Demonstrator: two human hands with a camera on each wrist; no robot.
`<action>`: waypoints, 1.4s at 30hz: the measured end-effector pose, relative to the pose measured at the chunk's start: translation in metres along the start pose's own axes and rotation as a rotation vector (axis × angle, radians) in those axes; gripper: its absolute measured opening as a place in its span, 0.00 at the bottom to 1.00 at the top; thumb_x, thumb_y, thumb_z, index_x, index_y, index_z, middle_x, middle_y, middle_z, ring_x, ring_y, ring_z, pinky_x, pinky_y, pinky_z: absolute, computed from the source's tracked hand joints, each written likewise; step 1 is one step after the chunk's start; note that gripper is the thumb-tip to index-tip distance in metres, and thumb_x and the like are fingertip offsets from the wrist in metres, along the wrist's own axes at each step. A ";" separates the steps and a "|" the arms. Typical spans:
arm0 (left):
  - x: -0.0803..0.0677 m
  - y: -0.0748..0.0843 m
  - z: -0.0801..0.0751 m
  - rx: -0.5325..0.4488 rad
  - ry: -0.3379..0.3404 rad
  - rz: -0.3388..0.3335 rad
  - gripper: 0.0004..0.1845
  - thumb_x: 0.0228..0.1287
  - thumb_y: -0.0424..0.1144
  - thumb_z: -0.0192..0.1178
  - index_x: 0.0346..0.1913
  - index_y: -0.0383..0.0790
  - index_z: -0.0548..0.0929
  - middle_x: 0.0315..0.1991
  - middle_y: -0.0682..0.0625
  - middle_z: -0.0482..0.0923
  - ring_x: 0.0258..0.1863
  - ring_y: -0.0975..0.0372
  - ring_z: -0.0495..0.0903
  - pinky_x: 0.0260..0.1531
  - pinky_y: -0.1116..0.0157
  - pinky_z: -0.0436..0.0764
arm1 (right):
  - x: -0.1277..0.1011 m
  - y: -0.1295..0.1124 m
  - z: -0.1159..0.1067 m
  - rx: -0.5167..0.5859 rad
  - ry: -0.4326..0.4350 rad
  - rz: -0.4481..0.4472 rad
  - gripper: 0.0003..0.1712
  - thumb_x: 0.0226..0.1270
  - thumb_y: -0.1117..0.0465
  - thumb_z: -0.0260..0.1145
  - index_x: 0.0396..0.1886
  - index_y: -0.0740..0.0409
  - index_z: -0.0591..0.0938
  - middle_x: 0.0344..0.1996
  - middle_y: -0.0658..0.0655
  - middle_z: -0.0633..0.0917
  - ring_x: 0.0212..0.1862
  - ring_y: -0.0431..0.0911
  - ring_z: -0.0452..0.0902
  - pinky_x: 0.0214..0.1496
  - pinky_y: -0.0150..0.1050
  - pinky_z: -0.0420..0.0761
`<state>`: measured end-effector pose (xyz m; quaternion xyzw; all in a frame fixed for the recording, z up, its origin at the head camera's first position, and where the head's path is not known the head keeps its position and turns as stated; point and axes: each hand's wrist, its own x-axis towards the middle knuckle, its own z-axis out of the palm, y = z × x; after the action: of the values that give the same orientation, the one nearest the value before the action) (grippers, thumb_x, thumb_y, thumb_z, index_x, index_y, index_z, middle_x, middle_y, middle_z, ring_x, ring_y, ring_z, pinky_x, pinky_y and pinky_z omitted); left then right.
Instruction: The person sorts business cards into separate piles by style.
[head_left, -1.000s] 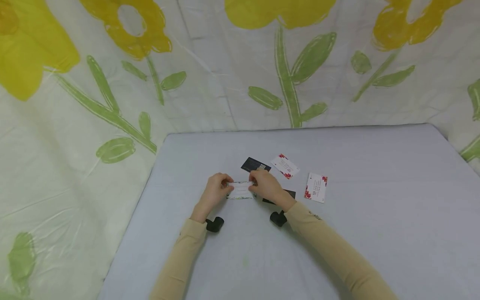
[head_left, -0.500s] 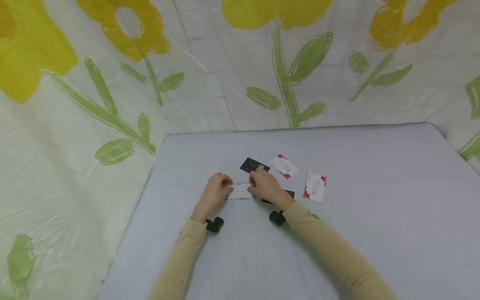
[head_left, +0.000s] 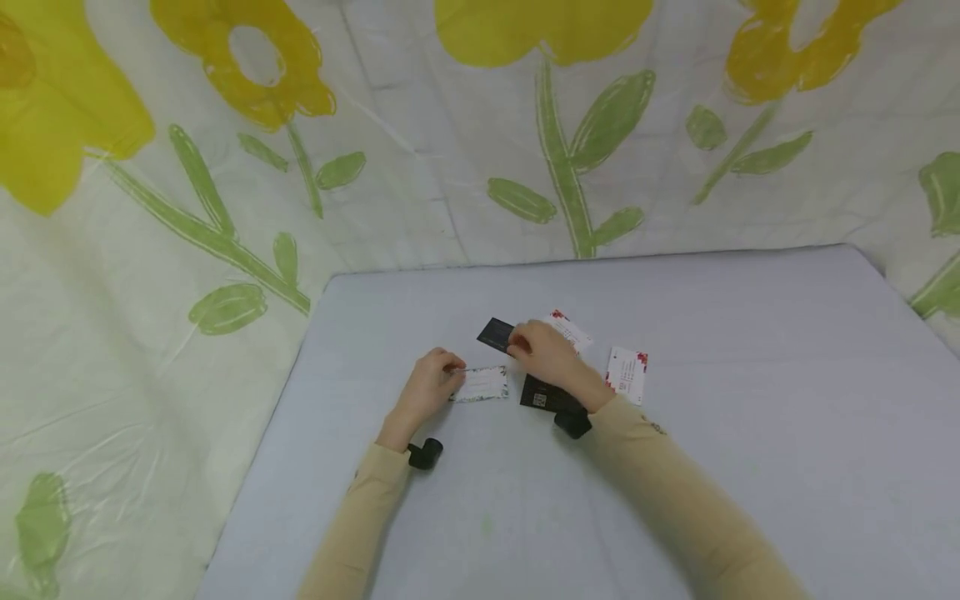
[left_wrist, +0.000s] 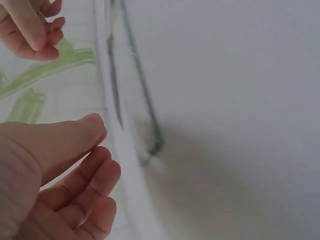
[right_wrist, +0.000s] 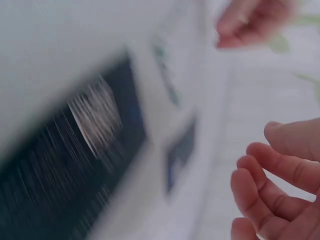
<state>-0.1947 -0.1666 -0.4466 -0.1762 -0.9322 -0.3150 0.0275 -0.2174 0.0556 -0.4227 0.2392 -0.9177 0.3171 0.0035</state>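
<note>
A white card point(head_left: 483, 384) lies on the grey table point(head_left: 675, 300). My left hand point(head_left: 448, 372) sits at the card's left end, and its loosely curled fingertips point(left_wrist: 97, 150) touch that edge without closing round it. My right hand point(head_left: 522, 342) hovers past the card with relaxed fingers point(right_wrist: 270, 167), holding nothing. Its fingertips are beside a black card point(head_left: 494, 334) at the far side. A second black card point(head_left: 542, 394) lies uncovered below the right wrist. The right wrist view is blurred and shows a dark card point(right_wrist: 65, 165).
Two white cards with red flower corners lie to the right: one point(head_left: 574, 330) is partly hidden behind my right hand, the other point(head_left: 628, 373) lies beyond it. A flowered plastic sheet point(head_left: 225, 167) hangs behind and left of the table.
My right hand has let go of the white card and moved up and to the right toward the far black card, uncovering the near black card. The left hand has stayed put.
</note>
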 end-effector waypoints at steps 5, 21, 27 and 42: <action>0.006 0.021 0.000 -0.014 -0.007 0.104 0.08 0.59 0.27 0.60 0.41 0.31 0.81 0.38 0.44 0.77 0.40 0.55 0.76 0.43 0.59 0.75 | -0.020 0.013 -0.043 0.017 0.023 -0.003 0.10 0.62 0.63 0.63 0.39 0.67 0.81 0.32 0.57 0.81 0.36 0.49 0.75 0.40 0.43 0.76; 0.026 0.083 0.050 0.304 -0.308 0.291 0.19 0.60 0.37 0.62 0.54 0.35 0.76 0.50 0.46 0.75 0.51 0.56 0.73 0.51 0.59 0.71 | -0.071 0.038 -0.028 -0.202 -0.186 0.080 0.23 0.49 0.54 0.74 0.40 0.65 0.80 0.34 0.58 0.79 0.35 0.49 0.74 0.39 0.45 0.74; 0.029 0.086 0.056 0.375 -0.330 0.312 0.21 0.60 0.40 0.62 0.56 0.36 0.75 0.51 0.46 0.74 0.53 0.56 0.72 0.51 0.58 0.70 | -0.078 0.041 -0.023 -0.187 -0.160 0.067 0.24 0.46 0.53 0.76 0.38 0.64 0.80 0.33 0.57 0.77 0.34 0.47 0.71 0.36 0.43 0.72; 0.034 0.080 0.056 0.300 -0.376 0.299 0.19 0.58 0.41 0.64 0.50 0.37 0.78 0.46 0.47 0.75 0.47 0.57 0.72 0.48 0.58 0.71 | -0.073 0.046 -0.022 -0.097 -0.188 0.100 0.22 0.44 0.56 0.77 0.36 0.61 0.77 0.32 0.55 0.76 0.34 0.45 0.70 0.38 0.42 0.72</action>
<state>-0.1951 -0.0636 -0.4398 -0.3612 -0.9208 -0.1276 -0.0739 -0.1761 0.1315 -0.4436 0.2216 -0.9391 0.2480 -0.0868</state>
